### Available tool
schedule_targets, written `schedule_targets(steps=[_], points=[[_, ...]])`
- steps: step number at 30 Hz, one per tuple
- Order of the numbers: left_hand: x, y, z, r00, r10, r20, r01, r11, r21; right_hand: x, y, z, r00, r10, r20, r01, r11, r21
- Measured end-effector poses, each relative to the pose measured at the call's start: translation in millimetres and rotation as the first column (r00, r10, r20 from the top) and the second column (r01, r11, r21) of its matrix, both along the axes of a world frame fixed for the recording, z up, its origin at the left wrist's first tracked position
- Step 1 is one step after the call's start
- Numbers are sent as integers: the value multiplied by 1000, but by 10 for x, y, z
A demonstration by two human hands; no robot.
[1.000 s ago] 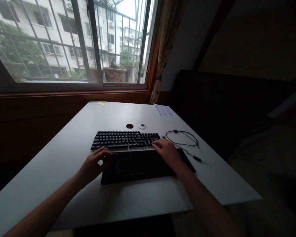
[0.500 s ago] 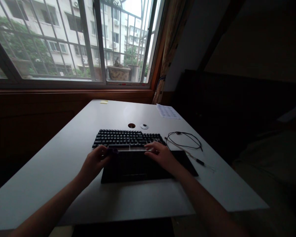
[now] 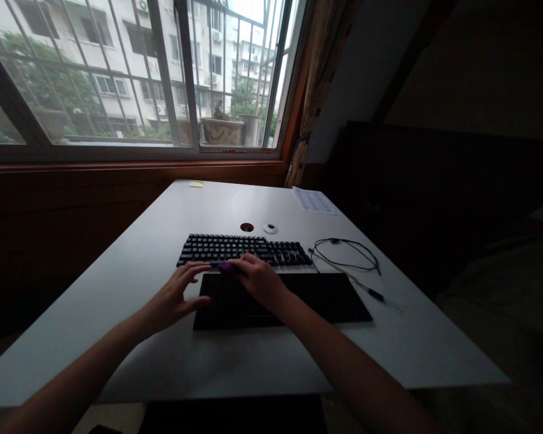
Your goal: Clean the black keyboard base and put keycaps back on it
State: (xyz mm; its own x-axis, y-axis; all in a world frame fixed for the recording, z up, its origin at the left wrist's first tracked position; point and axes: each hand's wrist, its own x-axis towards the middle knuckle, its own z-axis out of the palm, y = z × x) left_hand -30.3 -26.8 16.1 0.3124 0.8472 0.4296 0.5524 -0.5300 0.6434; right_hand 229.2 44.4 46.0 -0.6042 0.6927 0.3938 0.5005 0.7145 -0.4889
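Observation:
A black keyboard section with rows of keycaps (image 3: 226, 248) lies across the white table. Just in front of it is a flat black panel (image 3: 326, 298). My right hand (image 3: 262, 278) is closed on a small purple object (image 3: 227, 267) by the keyboard's front edge; its exact kind is too dark to tell. My left hand (image 3: 176, 298) is open, thumb apart from the fingers. Its fingertips reach the keyboard's front left edge, close to the purple object, and its thumb is over the panel's left end.
A coiled black cable (image 3: 346, 253) and a thin lead with a black sleeve (image 3: 375, 295) lie to the right. Behind the keyboard are a round table hole (image 3: 247, 227) and a white ring-shaped cover (image 3: 270, 229). Printed paper (image 3: 314, 201) and a yellow note (image 3: 196, 184) lie at the far edge.
The purple object has passed from my left hand to my right. My right hand has moved left across the panel, and my left hand has opened. The view has shifted slightly.

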Motion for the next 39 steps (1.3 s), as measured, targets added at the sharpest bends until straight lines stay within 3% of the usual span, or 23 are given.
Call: schedule_targets(steps=[3, 6, 13, 20, 29, 39], points=[[-111, -59, -227, 988, -87, -124, 85, 996, -21, -137, 37, 16, 954, 41, 296, -65, 995, 72], [-108, -83, -338, 981, -76, -178, 78, 997, 3, -310, 63, 10, 883, 95, 460, -159, 982, 103], [-88, -26, -351, 976, -63, -209, 69, 997, 20, -401, 124, -11, 842, 135, 523, -217, 971, 98], [-76, -49, -339, 972, -39, -233, 43, 999, 10, -269, 157, -100, 831, 168, 530, -308, 933, 187], [-82, -49, -356, 973, -46, -228, 53, 998, 22, 258, 217, -140, 861, 118, 495, -257, 941, 222], [-98, -32, -380, 966, -57, -251, 63, 998, 16, 1240, 204, -8, 884, -11, 467, -67, 987, 149]])
